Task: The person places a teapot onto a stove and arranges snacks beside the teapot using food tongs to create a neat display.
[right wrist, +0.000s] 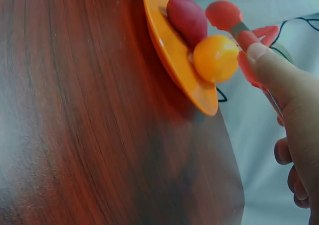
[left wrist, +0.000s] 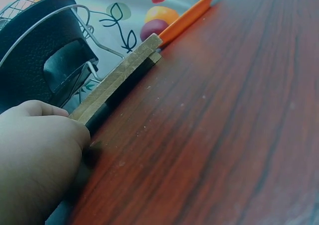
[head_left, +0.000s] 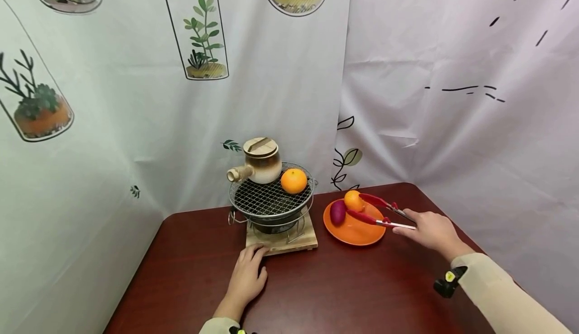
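Right hand (head_left: 429, 231) grasping red-tipped metal tongs (head_left: 384, 222), arms spread apart, tips beside small round orange fruit (head_left: 353, 201); contact unclear. Fruit sits against dark-purple oval item (head_left: 338, 213) on round orange plate (head_left: 355, 234), right of pale wooden board (head_left: 282, 244). Left hand (head_left: 246, 276) relaxed, grasping nothing, fingertips touching board's near-left corner. On board: black round grill with wire-mesh top (head_left: 258, 201), bearing lidded brown-and-cream pot (head_left: 266, 170) and larger round orange fruit (head_left: 294, 181).
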Demonstrator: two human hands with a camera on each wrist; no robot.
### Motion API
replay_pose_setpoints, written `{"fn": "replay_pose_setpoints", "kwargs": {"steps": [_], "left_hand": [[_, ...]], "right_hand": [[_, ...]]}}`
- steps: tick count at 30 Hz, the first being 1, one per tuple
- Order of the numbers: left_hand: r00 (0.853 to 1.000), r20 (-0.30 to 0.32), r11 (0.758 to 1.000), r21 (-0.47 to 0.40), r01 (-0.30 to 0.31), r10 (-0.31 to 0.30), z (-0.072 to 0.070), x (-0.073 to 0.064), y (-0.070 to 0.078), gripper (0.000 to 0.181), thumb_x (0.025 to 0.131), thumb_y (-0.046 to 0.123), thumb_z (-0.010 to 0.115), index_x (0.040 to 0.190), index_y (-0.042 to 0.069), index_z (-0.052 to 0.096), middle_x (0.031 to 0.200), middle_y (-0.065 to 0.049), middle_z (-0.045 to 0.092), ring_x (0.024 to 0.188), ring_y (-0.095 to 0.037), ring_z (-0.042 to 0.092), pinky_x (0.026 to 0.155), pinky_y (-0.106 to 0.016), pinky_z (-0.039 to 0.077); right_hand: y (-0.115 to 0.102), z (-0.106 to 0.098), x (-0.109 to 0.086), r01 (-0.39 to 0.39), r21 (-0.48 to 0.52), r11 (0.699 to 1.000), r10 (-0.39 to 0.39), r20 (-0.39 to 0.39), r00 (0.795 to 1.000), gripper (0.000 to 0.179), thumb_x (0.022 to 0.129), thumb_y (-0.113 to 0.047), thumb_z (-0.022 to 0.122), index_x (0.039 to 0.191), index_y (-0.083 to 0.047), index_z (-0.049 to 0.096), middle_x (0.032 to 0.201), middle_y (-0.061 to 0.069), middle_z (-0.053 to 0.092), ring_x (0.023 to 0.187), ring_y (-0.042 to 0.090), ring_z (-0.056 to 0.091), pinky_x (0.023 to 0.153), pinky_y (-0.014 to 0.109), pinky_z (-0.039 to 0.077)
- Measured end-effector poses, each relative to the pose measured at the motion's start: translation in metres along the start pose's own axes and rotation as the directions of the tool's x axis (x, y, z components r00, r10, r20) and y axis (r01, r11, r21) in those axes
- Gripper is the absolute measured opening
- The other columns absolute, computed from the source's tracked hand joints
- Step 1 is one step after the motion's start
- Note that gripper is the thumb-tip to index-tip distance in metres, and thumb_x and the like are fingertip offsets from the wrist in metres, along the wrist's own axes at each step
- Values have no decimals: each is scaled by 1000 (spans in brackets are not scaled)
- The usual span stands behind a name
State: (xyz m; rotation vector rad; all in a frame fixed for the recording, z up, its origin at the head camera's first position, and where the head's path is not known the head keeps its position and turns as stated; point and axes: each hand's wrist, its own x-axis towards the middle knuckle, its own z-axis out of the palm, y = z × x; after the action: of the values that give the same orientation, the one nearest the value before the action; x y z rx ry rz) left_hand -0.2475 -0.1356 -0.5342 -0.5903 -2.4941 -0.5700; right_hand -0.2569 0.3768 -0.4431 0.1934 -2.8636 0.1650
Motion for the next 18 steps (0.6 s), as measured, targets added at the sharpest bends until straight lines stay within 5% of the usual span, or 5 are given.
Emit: {"fn": "replay_pose_setpoints", "kwargs": {"steps": [18], "left_hand": [[1000,-11,1000,9,-4,4,2,0,-1,50,75,4,73,124,12,67,130,-9,58,122,-34,52,100,-52,45]], "right_hand": [[-5,21,39,-62,17,998,60,90,994,88,84,-71,63,136,1,61,116,27,68,97,42,67,72,58,56]]}}
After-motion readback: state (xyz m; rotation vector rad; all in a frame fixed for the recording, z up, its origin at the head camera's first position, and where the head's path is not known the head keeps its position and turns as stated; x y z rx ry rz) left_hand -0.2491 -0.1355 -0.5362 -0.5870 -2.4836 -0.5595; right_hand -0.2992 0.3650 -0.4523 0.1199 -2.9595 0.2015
